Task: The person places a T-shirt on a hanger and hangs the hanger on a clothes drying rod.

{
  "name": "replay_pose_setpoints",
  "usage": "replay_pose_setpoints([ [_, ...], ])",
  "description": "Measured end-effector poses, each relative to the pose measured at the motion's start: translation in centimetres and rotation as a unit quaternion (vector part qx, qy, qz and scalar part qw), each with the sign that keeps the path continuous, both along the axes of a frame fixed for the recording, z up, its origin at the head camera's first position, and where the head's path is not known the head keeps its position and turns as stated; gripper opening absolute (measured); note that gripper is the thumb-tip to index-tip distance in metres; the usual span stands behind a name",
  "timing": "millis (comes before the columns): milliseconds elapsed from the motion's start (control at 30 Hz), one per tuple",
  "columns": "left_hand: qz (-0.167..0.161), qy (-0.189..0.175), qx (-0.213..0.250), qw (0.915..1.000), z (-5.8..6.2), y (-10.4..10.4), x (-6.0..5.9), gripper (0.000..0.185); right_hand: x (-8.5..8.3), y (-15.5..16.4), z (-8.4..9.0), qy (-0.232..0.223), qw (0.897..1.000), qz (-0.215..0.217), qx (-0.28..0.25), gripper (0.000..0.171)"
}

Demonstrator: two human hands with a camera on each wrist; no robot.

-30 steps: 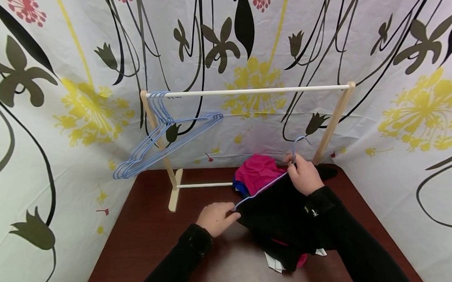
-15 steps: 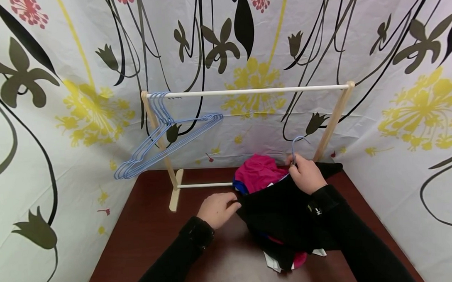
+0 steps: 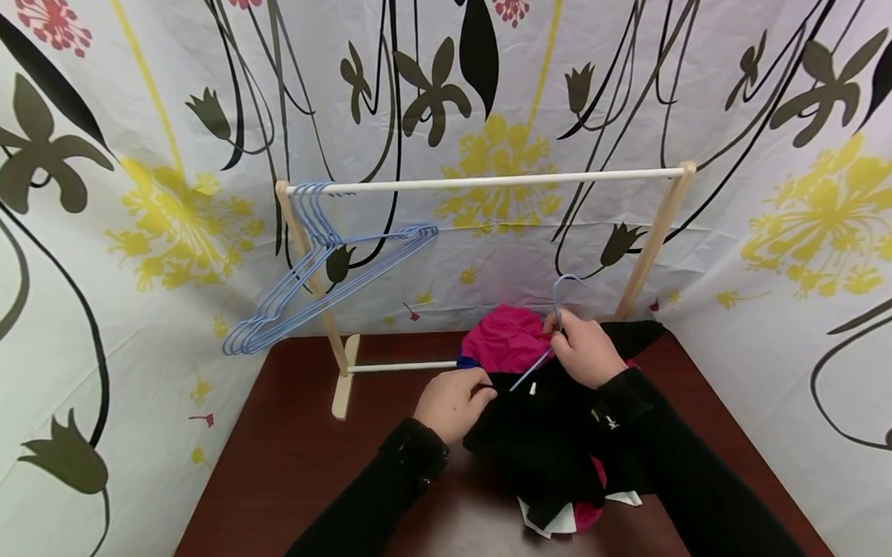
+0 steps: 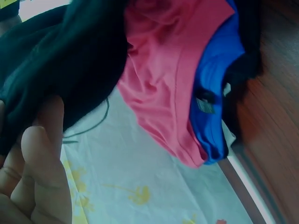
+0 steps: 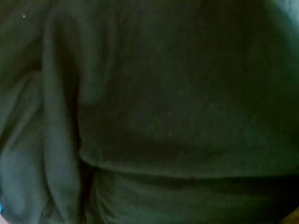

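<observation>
In the head view my right hand grips a light-blue wire hanger just below its hook, which points up. One sloping arm of the hanger shows above a black garment; its other arm is hidden. My left hand pinches the black garment's edge beside that arm's lower end. The left wrist view shows thumb and fingers closed on the dark cloth. Folds of dark fabric fill the right wrist view, where the right hand's hold is not visible.
Behind the black cloth lies a bright pink garment, with a blue garment inside or under it. Several blue hangers hang at the left of a wooden rack. White cloth pokes out toward the brown table's front.
My right hand and the hanger have shifted slightly left. The left hand has moved right and a little up with the black cloth's edge, and the hanger's lower arm shows again.
</observation>
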State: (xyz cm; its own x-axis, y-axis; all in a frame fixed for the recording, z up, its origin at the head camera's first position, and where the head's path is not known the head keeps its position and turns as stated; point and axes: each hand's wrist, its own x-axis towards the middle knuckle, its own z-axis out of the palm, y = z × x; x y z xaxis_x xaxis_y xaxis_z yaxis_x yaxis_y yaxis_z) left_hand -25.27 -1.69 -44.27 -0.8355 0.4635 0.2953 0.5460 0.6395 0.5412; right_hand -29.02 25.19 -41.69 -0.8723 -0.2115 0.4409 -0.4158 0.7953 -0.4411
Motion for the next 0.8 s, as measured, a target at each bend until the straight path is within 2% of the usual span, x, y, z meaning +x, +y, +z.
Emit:
replay_pose_setpoints([
  [200,-0.011,0.027,-0.018,0.9994,0.3,1.2,0.1,0.009,0.1,-1.7,-0.1,0.038,0.999,0.011,0.011,0.016],
  [567,-0.008,0.033,-0.023,0.9992,1.0,2.5,-0.4,0.009,0.0,-3.3,-1.1,0.049,0.998,0.041,0.02,0.015],
  [667,-0.011,0.008,-0.012,0.9998,0.7,2.8,-0.3,0.009,0.0,-3.5,-1.2,0.057,0.997,0.053,0.019,0.016],
  [800,-0.008,-0.041,0.006,0.9991,0.1,2.8,0.0,0.026,0.1,-3.4,-1.2,0.049,0.997,0.056,0.011,0.018],
])
